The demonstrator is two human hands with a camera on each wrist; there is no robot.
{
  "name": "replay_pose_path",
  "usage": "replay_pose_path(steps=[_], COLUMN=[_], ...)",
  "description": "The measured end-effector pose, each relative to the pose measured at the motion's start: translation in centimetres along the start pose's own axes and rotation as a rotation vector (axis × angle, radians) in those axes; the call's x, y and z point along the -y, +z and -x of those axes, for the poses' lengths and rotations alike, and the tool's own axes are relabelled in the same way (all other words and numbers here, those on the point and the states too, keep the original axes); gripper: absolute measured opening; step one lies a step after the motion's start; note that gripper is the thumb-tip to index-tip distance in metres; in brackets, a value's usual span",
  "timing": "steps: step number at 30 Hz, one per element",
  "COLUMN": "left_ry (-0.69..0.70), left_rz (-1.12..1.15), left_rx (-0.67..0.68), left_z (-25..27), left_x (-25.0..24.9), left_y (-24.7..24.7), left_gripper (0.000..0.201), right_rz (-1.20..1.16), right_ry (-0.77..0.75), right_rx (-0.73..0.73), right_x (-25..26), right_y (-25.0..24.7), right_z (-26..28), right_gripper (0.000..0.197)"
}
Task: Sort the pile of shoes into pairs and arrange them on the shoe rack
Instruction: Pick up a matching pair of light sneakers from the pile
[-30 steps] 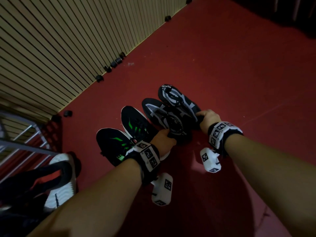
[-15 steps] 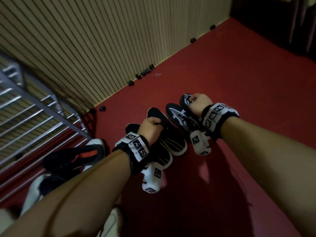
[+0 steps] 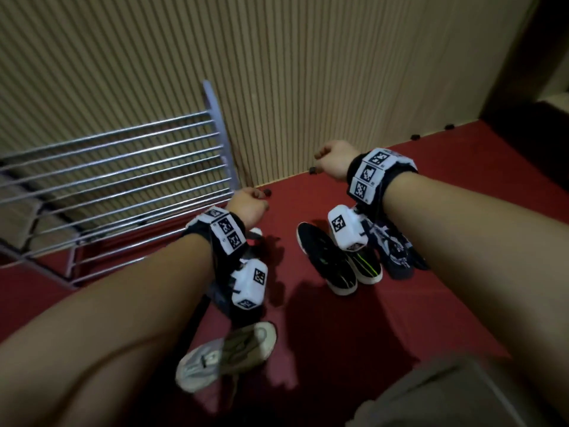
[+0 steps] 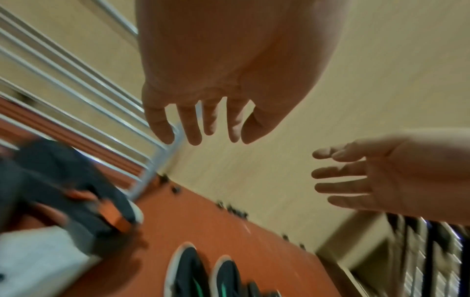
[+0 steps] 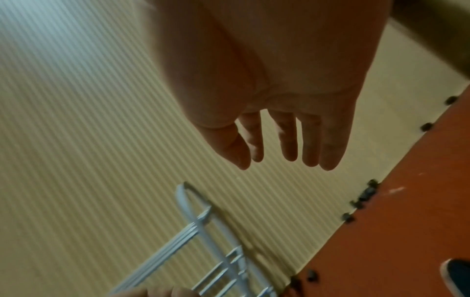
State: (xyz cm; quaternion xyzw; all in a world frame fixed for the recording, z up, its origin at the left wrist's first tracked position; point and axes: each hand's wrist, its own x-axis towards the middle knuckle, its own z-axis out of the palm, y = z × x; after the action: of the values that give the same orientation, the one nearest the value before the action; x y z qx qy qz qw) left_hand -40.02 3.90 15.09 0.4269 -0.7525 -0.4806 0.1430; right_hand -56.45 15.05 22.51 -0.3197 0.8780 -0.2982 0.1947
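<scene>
Both hands hang in the air with loose fingers and hold nothing. My left hand is beside the corner of the metal wire shoe rack; its fingers dangle loosely. My right hand is raised in front of the wall, fingers relaxed. Below it on the red floor stand side by side a black pair with green stripes and a black-and-white patterned pair. A beige shoe lies under my left forearm. A black shoe with orange trim shows blurred in the left wrist view.
A ribbed beige wall runs behind the rack, with small black pieces along its base. Dark furniture stands at the right. A fabric-covered leg fills the lower right corner. Red floor lies to the right of the shoes.
Both hands have let go of the shoes and risen off the floor. The view has swung up towards the rack and wall, and the two dark pairs stay on the floor.
</scene>
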Motion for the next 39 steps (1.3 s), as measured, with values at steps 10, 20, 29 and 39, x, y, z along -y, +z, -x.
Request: replay_pose_path(steps=[10, 20, 29, 39], left_ry=[-0.105, -0.302, -0.418, -0.581], left_rz=[-0.090, -0.179, -0.150, -0.095], left_rx=[-0.154, -0.114, -0.065, -0.005], left_z=[5.0, 7.6, 7.4, 7.3], left_x=[8.7, 17.5, 25.3, 27.9], left_y=[-13.4, -16.1, -12.0, -9.8], left_gripper=[0.022, 0.014, 0.023, 0.023], right_rz=[-0.056, -0.021, 0.057, 0.245], right_ry=[-0.049, -0.029, 0.067, -0.053], right_rx=[0.220, 0.404, 0.620, 0.863], right_x=[9.0, 9.0, 3.0, -1.1], right_y=[11.0, 21.5, 29.4, 38.2], right_z=[6.4, 8.4, 6.4, 7.4], right_gripper=[0.017, 0.016, 0.014, 0.021])
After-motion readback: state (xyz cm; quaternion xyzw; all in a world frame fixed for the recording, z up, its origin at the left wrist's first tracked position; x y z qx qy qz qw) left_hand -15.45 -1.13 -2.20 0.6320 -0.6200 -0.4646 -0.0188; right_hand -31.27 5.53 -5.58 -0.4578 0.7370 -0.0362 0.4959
